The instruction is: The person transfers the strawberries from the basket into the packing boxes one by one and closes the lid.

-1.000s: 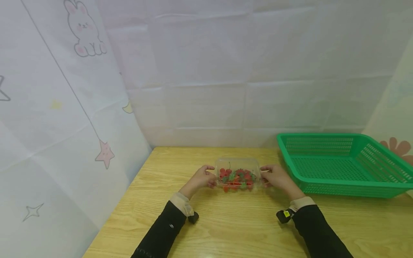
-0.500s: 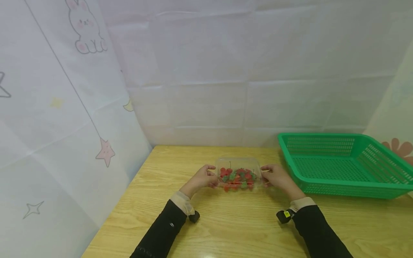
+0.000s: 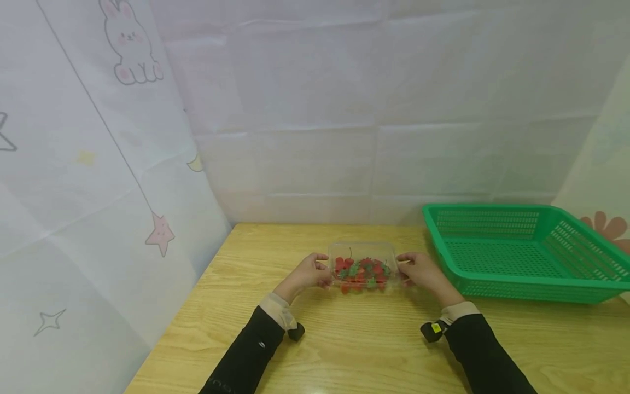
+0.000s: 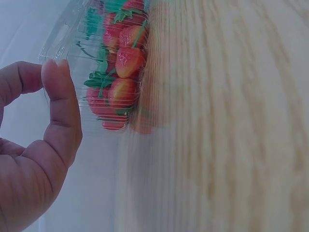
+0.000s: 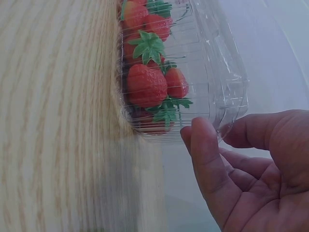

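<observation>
A clear plastic clamshell box (image 3: 366, 250) lies on the wooden table, with red strawberries (image 5: 147, 86) and green leaves showing through its ribbed walls. Thin stems rise among the fruit in the head view. At the box's left end my left hand (image 3: 310, 272) pinches the rim between thumb and fingers; the left wrist view shows the fingertips (image 4: 57, 72) right at the corner. My right hand (image 3: 418, 271) pinches the opposite end, its fingertips (image 5: 205, 130) at the rim's near corner in the right wrist view.
A large green slatted basket (image 3: 492, 280) stands on the table (image 3: 364, 345) to the right, close beside my right hand. Behind the table hangs a pale sheet (image 3: 315, 164), and a printed sheet (image 3: 98, 219) closes off the left side.
</observation>
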Available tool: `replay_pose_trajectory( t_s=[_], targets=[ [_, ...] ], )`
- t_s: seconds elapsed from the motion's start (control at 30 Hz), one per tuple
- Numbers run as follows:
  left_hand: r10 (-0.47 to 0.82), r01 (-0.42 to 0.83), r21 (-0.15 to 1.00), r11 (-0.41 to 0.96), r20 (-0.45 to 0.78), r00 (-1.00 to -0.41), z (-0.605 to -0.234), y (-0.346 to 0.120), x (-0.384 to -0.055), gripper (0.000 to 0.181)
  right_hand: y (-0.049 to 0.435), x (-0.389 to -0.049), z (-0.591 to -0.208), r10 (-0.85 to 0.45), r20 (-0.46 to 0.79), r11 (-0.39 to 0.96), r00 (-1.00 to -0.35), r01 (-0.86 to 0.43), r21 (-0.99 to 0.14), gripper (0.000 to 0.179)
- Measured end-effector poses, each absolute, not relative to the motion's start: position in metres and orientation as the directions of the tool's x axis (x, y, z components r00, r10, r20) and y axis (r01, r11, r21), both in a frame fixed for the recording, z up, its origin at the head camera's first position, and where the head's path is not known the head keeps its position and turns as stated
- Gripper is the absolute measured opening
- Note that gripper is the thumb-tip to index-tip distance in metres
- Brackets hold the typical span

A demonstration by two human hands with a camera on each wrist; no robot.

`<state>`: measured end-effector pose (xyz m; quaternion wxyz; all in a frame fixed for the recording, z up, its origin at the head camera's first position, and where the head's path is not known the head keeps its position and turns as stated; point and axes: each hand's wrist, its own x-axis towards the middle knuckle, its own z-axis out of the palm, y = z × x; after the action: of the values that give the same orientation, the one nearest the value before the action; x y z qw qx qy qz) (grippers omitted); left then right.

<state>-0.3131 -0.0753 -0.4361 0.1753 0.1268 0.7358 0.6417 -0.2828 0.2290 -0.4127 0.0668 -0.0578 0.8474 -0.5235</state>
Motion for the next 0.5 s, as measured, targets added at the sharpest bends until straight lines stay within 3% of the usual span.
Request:
replay_pose_trajectory(
  t_s=[0.33, 0.5],
  targets=[
    [0.386, -0.039, 0.983, 0.180, -0.107, -0.916, -0.4329, -0.0744, -0.3124, 0.065, 0.2265, -0.2879, -0.4136, -0.165, -0.053, 0.462, -0.985, -0.030, -0.886, 0.040],
    [0.384, -0.025, 0.972, 0.233, -0.115, -0.916, -0.4313, -0.0734, -0.3115, 0.067, 0.2247, -0.2853, -0.4116, -0.153, -0.035, 0.538, -0.988, -0.054, -0.841, 0.040]
  ],
)
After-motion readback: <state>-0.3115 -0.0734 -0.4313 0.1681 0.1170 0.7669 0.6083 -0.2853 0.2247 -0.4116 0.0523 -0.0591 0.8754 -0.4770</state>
